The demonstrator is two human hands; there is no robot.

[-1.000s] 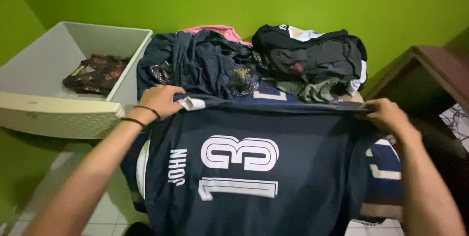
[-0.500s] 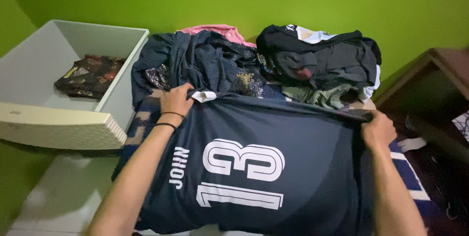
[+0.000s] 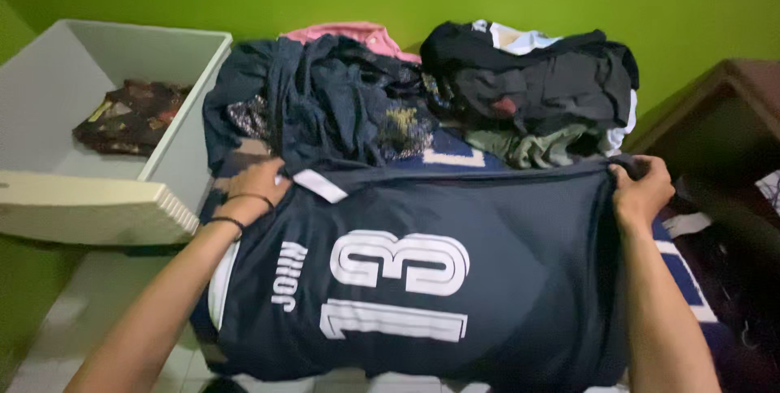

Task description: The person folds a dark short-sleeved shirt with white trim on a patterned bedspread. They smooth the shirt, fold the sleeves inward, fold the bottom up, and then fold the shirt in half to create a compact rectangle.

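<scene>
**Item: navy sports jersey, laid flat, back side up**

Jersey point(image 3: 422, 279): dark navy with white lettering and a large white numeral, spread crosswise in front of me. Half a second ago its far edge was bunched and lifted; now it lies drawn out in a straighter line, and the cloth looks smoother. I judge the spreading nearly done, with folding not yet begun.

My left hand point(image 3: 256, 190): at the jersey's far left corner, next to the white collar tab, fingers curled on the cloth; two dark bands on the wrist. The grip looks pressed down rather than pinched, though I cannot tell for sure.

My right hand point(image 3: 642, 190): at the jersey's far right corner, grip clenched on a fold of the cloth. It has moved outward since a second ago.

Beyond the jersey: a heap of dark blue clothes point(image 3: 325, 108) with a pink garment point(image 3: 341, 34) behind it; to the right of that, a pile of black and grey clothes point(image 3: 536, 84).

Left of the jersey: a white plastic basket point(image 3: 89, 206), holding one folded dark patterned garment point(image 3: 130, 117) and otherwise bare inside.

Right of the jersey: a dark wooden cabinet point(image 3: 723, 117), contents not discernible.
</scene>
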